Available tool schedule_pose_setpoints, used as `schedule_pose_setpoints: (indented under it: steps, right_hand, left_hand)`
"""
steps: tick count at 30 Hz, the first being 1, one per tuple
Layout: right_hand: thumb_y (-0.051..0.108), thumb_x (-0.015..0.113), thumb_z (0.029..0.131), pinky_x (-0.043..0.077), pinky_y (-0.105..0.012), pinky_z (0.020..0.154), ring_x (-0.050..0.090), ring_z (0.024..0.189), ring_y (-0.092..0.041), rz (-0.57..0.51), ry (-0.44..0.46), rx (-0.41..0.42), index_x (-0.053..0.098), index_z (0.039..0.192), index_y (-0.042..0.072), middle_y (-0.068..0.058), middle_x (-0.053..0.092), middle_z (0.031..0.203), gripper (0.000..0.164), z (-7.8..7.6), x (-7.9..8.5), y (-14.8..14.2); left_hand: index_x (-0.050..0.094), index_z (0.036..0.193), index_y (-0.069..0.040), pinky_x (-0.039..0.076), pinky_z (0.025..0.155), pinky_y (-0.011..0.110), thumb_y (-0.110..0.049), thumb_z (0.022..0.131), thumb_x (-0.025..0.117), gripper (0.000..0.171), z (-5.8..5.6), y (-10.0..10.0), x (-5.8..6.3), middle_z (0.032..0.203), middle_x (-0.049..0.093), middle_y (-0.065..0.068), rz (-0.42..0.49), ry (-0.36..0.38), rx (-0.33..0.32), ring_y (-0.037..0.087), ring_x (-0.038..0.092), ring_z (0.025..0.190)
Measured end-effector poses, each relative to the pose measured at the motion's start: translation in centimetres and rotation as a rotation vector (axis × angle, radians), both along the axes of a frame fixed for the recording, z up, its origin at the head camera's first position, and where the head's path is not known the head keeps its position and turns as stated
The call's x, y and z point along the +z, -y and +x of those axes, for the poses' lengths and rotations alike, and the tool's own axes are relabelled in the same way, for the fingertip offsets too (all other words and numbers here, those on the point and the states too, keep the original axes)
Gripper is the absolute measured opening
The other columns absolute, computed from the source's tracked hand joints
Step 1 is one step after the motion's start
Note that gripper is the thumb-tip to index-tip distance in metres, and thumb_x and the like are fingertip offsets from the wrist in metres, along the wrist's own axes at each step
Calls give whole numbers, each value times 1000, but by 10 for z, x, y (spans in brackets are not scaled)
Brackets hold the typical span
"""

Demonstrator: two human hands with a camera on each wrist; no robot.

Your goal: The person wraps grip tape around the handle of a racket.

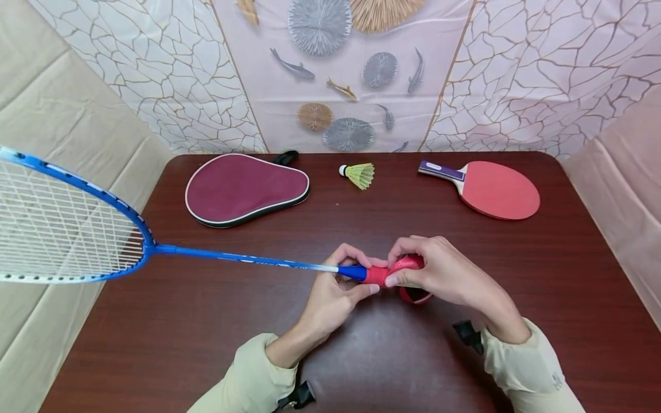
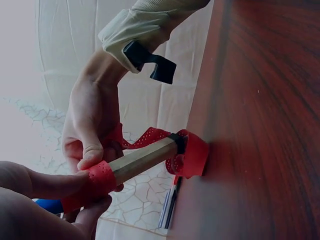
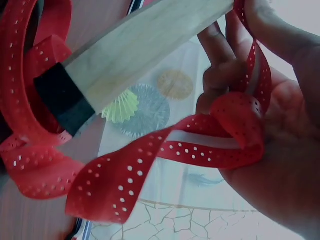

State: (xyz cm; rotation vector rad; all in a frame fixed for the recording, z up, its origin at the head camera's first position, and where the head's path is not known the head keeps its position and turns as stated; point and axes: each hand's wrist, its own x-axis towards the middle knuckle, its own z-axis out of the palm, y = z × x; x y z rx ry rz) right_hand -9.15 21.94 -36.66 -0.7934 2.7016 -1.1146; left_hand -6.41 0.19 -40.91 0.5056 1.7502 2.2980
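A blue and white badminton racket [image 1: 232, 256] is held up over the table, its strung head at the left. My left hand [image 1: 330, 298] grips it near the blue cone, where red perforated grip tape [image 1: 375, 276] is wound round the top of the handle. My right hand [image 1: 449, 272] pinches the tape beside that wound part. The lower handle [image 2: 142, 161] is bare, pale and wood-like, ending in a black band. From the right hand the loose tape [image 3: 115, 175] hangs twisted and loops around the handle's end, with a pale strip along its inner face.
At the back of the dark wooden table [image 1: 181, 321] lie a maroon paddle case [image 1: 248, 189], a yellow shuttlecock [image 1: 358, 174] and a red table tennis paddle [image 1: 501, 189]. Patterned cloth [image 1: 335, 86] hangs behind the table.
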Motion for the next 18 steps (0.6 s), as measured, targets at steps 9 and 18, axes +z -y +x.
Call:
schedule_pose_setpoints:
  steps: [9, 18]
  right_hand:
    - [28, 89, 72, 44, -25, 53, 52, 67, -9, 12, -62, -10, 66, 84, 31, 12, 56, 76, 26, 3, 4, 4]
    - [23, 90, 70, 44, -24, 50, 50, 65, -7, 52, -91, 1, 64, 80, 27, 11, 54, 76, 29, 2, 0, 11]
  left_hand:
    - [47, 115, 1, 52, 90, 47, 16, 77, 72, 48, 2, 3, 23, 122, 56, 18, -44, 14, -53, 30, 59, 109]
    - [63, 109, -14, 54, 72, 31, -16, 81, 82, 33, 2, 1, 5, 96, 67, 2, -272, -24, 75, 17, 64, 83]
